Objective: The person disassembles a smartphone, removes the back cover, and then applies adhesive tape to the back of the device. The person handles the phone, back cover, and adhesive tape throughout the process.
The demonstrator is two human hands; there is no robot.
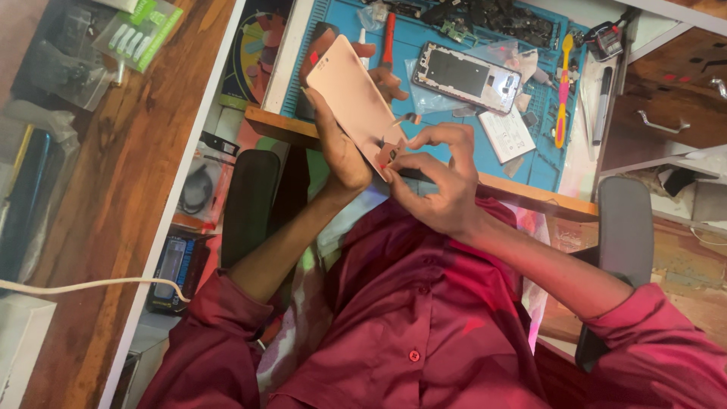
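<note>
A person in a maroon shirt [424, 326] works at a blue worktop mat [424, 45]; the right hand [439, 182], fingers curled, pinches the lower corner of a pink phone back cover [356, 95] — the cover tilts up and away from it; the left hand [341, 144] is closed around the cover's edge; beyond lie an opened phone frame [469, 76] and a yellow-pink toothbrush [564, 87].

Head view, steeply downward, close

Blue mat [485, 163] carries opened phone [467, 76].
</note>
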